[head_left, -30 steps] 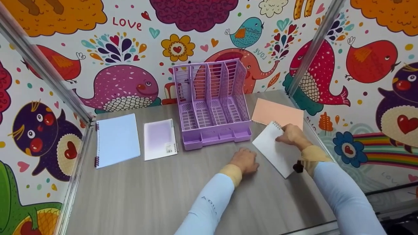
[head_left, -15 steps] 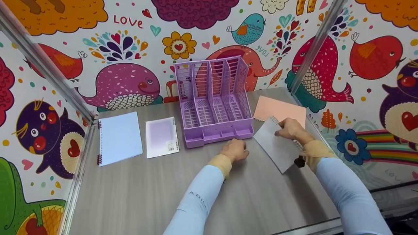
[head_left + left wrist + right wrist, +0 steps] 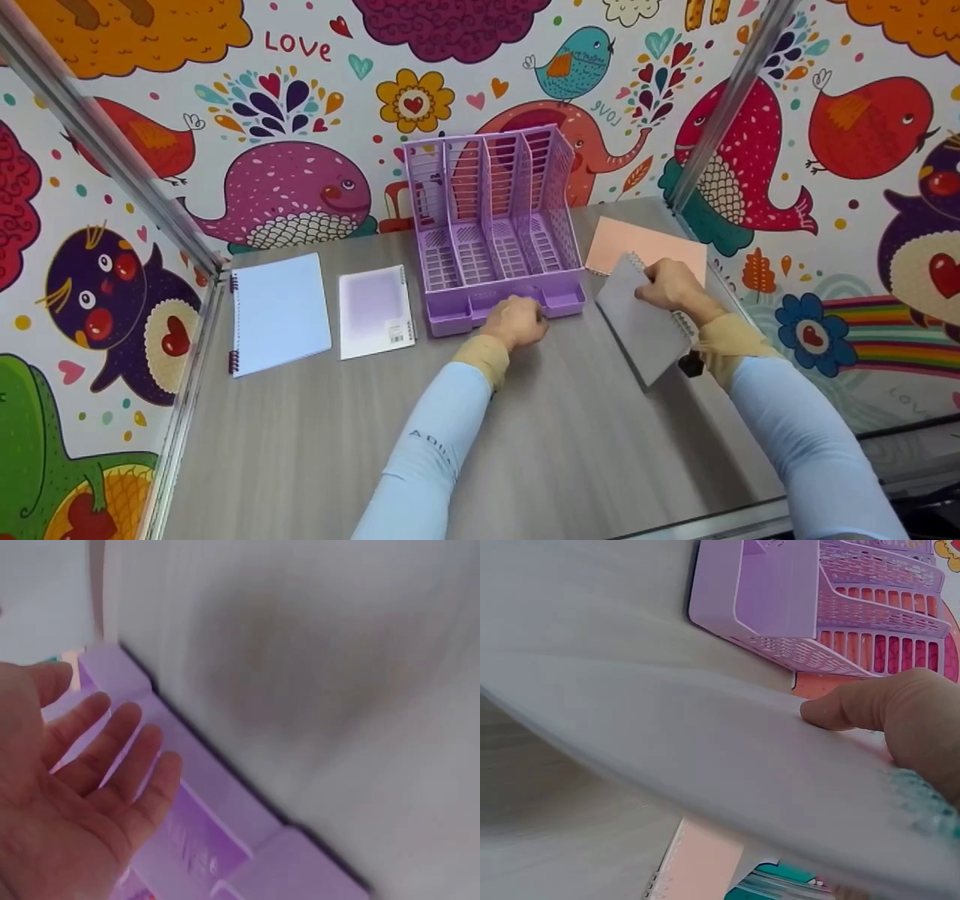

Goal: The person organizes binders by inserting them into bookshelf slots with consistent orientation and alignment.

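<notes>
left hand (image 3: 71, 814): palm showing, fingers (image 3: 157, 791) loosely bent | purple organizer (image 3: 296, 870) behind | gray tabletop (image 3: 405, 787) blurred beyond

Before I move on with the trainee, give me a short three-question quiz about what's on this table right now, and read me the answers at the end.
1. Multiple choice: what does the right grip hold? A, a pen; B, a whitish spiral notebook; C, a mug.
2. Yes or no: is the left grip holding anything?
3. Fill in the blank: the lavender-and-white notebook lies between the blue notebook and the ____.

Key: 1, B. 2, no; the left wrist view shows its palm with nothing in it. 3, purple rack.
</notes>
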`<action>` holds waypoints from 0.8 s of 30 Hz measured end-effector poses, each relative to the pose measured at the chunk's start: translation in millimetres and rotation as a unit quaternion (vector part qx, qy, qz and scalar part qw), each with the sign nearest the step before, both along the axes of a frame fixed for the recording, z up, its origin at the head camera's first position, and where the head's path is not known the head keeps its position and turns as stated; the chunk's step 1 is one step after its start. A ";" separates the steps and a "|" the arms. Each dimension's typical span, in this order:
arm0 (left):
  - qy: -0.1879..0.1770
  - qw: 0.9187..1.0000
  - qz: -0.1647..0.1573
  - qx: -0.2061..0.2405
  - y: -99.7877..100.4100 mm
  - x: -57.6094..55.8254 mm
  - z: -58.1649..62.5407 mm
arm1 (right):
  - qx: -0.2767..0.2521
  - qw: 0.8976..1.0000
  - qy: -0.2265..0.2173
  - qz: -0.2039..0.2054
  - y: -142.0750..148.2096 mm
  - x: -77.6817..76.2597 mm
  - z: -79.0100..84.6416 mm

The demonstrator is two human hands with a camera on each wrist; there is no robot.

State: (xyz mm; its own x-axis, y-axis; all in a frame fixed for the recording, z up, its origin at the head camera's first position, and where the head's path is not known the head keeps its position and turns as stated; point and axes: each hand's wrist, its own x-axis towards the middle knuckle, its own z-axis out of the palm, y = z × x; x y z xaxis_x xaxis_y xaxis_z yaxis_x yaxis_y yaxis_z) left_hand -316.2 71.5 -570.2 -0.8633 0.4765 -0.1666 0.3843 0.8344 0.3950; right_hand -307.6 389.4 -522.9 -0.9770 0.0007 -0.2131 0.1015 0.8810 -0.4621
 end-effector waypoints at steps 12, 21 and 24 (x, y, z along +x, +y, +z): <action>0.029 0.997 0.070 0.020 -44.3 -36.2 25.2 | -0.016 1.000 0.006 -0.013 -3.3 0.0 14.4; 0.105 0.976 0.179 0.063 -84.4 -54.7 24.3 | -0.018 0.998 0.047 -0.024 -10.4 -5.4 27.1; 0.143 0.962 0.218 0.086 -92.1 -57.0 16.2 | -0.019 0.997 0.056 -0.042 -14.9 -7.7 34.1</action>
State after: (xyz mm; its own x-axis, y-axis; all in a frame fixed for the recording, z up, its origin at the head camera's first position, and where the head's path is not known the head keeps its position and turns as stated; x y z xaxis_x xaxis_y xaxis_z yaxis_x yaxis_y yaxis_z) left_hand -373.2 -20.6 -554.0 -0.9861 0.0577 0.1556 0.1255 0.8730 0.4713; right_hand -315.3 374.5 -488.8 -0.9916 0.0772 -0.1038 0.1196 0.8534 -0.5074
